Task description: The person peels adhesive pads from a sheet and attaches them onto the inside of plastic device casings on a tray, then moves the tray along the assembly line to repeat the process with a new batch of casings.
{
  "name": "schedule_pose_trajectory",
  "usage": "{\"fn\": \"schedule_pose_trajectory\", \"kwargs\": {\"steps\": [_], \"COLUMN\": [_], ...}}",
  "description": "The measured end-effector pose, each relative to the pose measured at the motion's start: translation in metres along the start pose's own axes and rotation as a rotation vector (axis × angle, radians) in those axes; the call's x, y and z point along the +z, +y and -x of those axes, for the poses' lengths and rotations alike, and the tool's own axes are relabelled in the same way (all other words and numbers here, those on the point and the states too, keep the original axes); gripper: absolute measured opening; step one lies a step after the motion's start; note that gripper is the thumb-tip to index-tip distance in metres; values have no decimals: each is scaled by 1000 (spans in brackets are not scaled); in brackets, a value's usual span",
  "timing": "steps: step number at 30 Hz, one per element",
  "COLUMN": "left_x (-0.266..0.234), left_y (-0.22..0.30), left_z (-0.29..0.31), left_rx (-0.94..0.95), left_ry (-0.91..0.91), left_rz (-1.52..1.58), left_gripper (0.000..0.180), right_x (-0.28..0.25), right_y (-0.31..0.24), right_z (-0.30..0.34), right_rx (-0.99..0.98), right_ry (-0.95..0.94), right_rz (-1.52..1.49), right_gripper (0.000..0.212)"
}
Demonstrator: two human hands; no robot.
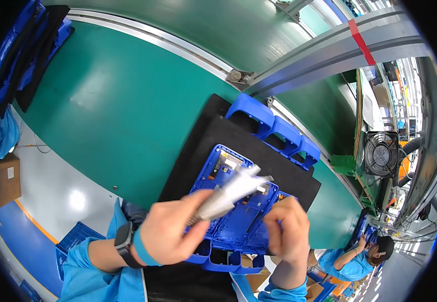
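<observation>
My left hand [168, 231] is closed around a bundle of flat, whitish-silver strips [233, 192], smeared by motion so their kind is unclear. It hovers over several blue plastic housings [238, 226] that lie open side by side, with small electronic parts in their upper ends. Over the right-hand housing, my right hand [290, 229] has its fingers curled together; whatever they may pinch is hidden. Beneath the housings is a black foam tray [190, 156] with blue handle-like frames [251, 110] along its far edge and more along its near edge.
The tray rests on a green work surface [112, 110]. A metal beam [324, 55] with red tape crosses at the upper right, near a fan [381, 153]. Black and blue trays [32, 65] stand at the far left beside a blue sleeve. Another person [354, 259] works at lower right.
</observation>
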State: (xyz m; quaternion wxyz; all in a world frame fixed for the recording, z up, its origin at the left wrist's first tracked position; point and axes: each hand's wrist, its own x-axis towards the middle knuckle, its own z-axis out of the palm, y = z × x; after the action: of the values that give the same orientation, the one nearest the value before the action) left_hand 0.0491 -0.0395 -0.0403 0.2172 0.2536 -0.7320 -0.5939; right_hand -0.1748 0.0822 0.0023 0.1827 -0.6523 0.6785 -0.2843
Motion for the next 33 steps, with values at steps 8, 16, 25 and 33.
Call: {"fn": "schedule_pose_trajectory", "kwargs": {"steps": [8,16,25,33], "left_x": [-7,-5,-3,-4], "left_y": [-21,-25,-27,-26], "left_z": [12,13,12,13], "left_rx": [-269,-248,-227,-208], "left_ry": [182,160,163,156], "left_rz": [750,729,724,718], "left_gripper": [38,41,45,43], "right_x": [1,0,-1,1], "right_y": [31,32,30,26], "right_z": [-15,-29,-36,-36], "right_rx": [-10,-45,-64,-52], "right_ry": [-177,-317,-388,-393], "right_rz": [177,311,364,420], "right_gripper": [18,18,20,18]}}
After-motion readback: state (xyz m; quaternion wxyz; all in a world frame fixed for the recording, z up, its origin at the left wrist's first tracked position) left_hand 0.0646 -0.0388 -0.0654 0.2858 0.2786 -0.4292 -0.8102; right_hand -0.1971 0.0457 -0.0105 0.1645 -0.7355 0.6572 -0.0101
